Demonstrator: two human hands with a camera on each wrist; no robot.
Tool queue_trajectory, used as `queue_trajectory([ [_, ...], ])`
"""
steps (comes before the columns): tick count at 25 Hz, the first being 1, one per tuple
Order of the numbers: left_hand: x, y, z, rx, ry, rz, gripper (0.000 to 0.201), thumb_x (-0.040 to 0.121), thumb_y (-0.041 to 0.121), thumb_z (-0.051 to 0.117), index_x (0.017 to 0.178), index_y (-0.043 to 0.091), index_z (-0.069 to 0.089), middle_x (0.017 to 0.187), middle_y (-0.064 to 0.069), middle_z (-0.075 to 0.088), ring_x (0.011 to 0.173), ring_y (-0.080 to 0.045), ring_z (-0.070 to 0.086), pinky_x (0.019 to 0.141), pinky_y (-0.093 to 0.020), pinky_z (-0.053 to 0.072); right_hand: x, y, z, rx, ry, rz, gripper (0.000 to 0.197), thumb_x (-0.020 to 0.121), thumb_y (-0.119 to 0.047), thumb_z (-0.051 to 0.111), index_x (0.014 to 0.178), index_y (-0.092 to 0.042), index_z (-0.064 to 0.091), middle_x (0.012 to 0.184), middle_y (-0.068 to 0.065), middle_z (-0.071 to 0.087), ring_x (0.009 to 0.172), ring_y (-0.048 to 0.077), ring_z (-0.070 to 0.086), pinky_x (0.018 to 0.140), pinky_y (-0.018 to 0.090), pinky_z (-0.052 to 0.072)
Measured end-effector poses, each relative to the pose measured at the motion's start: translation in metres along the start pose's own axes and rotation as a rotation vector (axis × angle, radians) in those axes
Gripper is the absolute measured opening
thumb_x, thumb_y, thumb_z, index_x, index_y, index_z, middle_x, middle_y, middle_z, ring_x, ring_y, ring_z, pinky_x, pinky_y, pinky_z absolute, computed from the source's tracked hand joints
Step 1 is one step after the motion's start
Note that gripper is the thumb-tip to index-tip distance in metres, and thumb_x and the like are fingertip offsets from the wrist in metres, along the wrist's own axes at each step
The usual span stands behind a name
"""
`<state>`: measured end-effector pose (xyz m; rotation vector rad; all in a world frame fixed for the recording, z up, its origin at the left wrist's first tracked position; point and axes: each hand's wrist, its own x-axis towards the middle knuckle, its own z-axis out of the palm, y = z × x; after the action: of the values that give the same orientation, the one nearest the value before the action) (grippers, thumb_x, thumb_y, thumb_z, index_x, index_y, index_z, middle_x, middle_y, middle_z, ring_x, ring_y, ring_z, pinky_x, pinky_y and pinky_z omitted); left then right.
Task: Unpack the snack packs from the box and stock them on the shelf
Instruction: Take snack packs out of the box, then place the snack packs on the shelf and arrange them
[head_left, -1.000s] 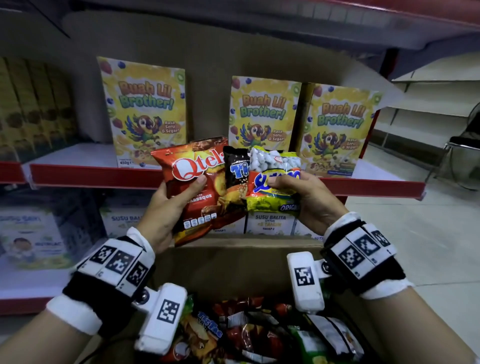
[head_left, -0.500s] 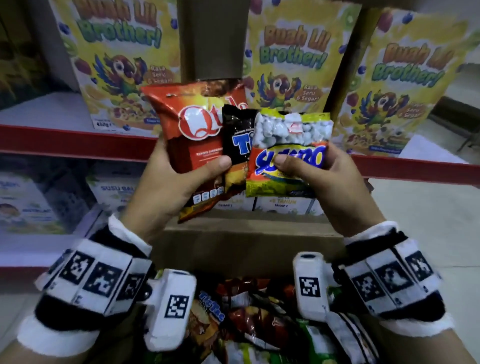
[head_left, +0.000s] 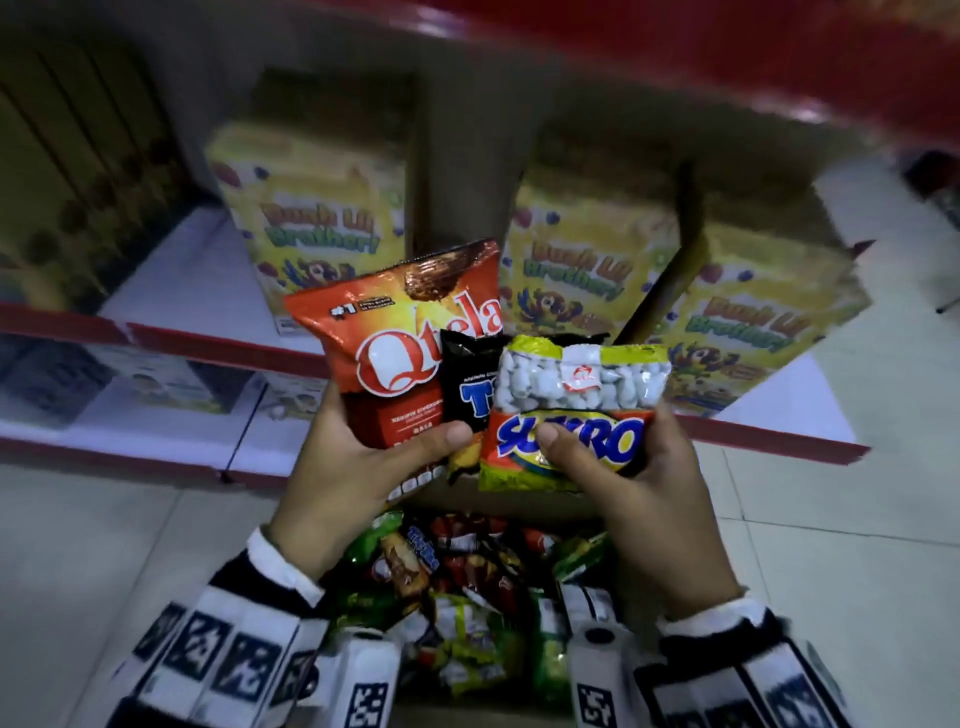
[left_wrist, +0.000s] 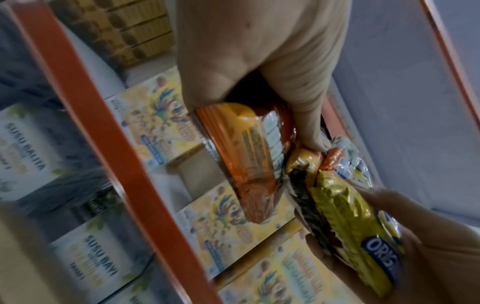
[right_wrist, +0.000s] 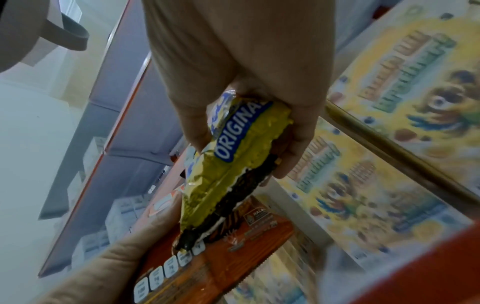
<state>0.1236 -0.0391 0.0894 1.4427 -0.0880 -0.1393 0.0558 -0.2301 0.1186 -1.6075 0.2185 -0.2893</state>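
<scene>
My left hand (head_left: 363, 457) grips a red Qtela chip pack (head_left: 395, 332), thumb across its front. A small black pack (head_left: 470, 384) is squeezed between it and the yellow-green Sukro peanut pack (head_left: 571, 410), which my right hand (head_left: 623, 467) holds with its thumb on the label. All three packs stand upright above the open cardboard box (head_left: 493, 501), in front of the shelf (head_left: 171, 291). In the left wrist view the orange pack (left_wrist: 246, 156) sits under my fingers; in the right wrist view the yellow pack (right_wrist: 233, 156) lies pinched in my fingers.
The box below my wrists holds several more snack packs (head_left: 467, 597). Yellow cereal boxes (head_left: 311, 234) stand on the white shelf with a red front lip (head_left: 218, 343), with a gap between the left one and the middle one. A lower shelf carries pale milk cartons (head_left: 150, 374).
Both hands have lifted the three packs up and forward toward the shelf. The head view has tipped down, so more of the box contents and floor show.
</scene>
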Motion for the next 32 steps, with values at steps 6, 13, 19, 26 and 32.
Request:
queue_trajectory([
  [6, -0.024, 0.231, 0.02, 0.031, 0.011, 0.135, 0.096, 0.034, 0.051, 0.091, 0.12, 0.025, 0.057, 0.104, 0.01, 0.073, 0.092, -0.008, 0.071, 0.071, -0.02, 0.057, -0.002, -0.219, -0.013, 0.043, -0.074, -0.179, 0.063, 0.066, -0.03, 0.077, 0.122, -0.023, 0.049, 0.108, -0.011, 0.071, 0.095, 0.008, 0.07, 0.071, 0.017, 0.056],
  [13, -0.019, 0.461, 0.069, -0.014, -0.086, 0.361, 0.072, 0.041, 0.038, 0.082, 0.108, 0.027, 0.058, 0.094, 0.018, 0.073, 0.081, -0.002, 0.071, 0.06, -0.013, 0.053, 0.013, -0.457, -0.043, 0.024, -0.1, -0.448, 0.054, 0.068, -0.025, 0.075, 0.117, -0.029, 0.051, 0.109, -0.008, 0.07, 0.097, 0.013, 0.07, 0.074, 0.024, 0.058],
  [19, -0.037, 0.556, 0.111, -0.025, -0.138, 0.469, 0.085, 0.035, 0.037, 0.088, 0.113, 0.023, 0.057, 0.095, 0.014, 0.075, 0.084, -0.004, 0.072, 0.061, -0.015, 0.055, 0.008, -0.558, -0.071, -0.002, -0.156, -0.549, 0.054, 0.069, -0.022, 0.077, 0.116, -0.025, 0.051, 0.107, -0.009, 0.071, 0.095, 0.011, 0.07, 0.072, 0.021, 0.057],
  [26, -0.043, 0.577, 0.104, 0.016, 0.046, 0.522, 0.082, 0.042, 0.035, 0.085, 0.118, 0.025, 0.056, 0.102, 0.009, 0.072, 0.086, -0.002, 0.07, 0.063, -0.016, 0.056, 0.014, -0.593, -0.069, -0.12, -0.181, -0.475, 0.058, 0.06, -0.031, 0.081, 0.112, -0.023, 0.057, 0.103, -0.007, 0.073, 0.092, 0.01, 0.071, 0.074, 0.025, 0.058],
  [32, 0.0, 0.601, 0.042, 0.032, 0.219, 0.527, 0.072, 0.056, 0.023, 0.086, 0.121, 0.022, 0.053, 0.107, 0.005, 0.068, 0.088, -0.006, 0.069, 0.076, -0.026, 0.055, 0.062, -0.614, -0.027, 0.001, -0.198, -0.305, 0.042, 0.075, -0.015, 0.076, 0.112, -0.014, 0.055, 0.104, 0.004, 0.073, 0.094, 0.021, 0.07, 0.083, 0.037, 0.057],
])
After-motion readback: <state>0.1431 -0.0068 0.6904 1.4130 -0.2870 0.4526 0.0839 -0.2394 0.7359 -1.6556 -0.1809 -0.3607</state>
